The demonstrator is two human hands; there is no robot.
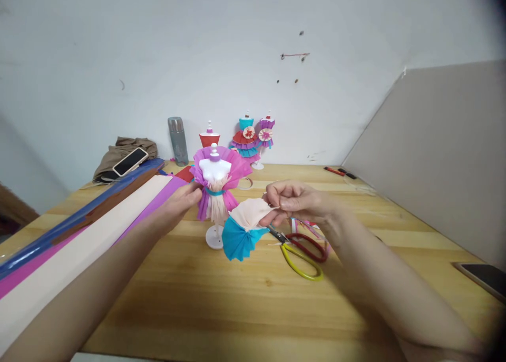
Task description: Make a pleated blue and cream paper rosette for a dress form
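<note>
A small white mannequin (pixel 214 168) on a round base wears pink, purple and cream crepe paper with a blue band at its waist. My left hand (pixel 185 198) is at its left side, fingers closed against the paper skirt. To the right, my right hand (pixel 290 199) pinches the tip of a cream paper piece (pixel 250 212). A pleated blue paper fan (pixel 242 240) hangs below the cream piece, touching it. Scissors (pixel 302 256) with red and yellow handles lie under and beside my right hand.
Long crepe paper strips (pixel 118 214) cover the table's left side. Behind them are a phone (pixel 130 162) on brown cloth and a grey bottle (pixel 178 142). Several dressed mannequins (pixel 245 140) stand by the wall. Markers (pixel 339 172) lie back right; another phone (pixel 482 275) rests at right.
</note>
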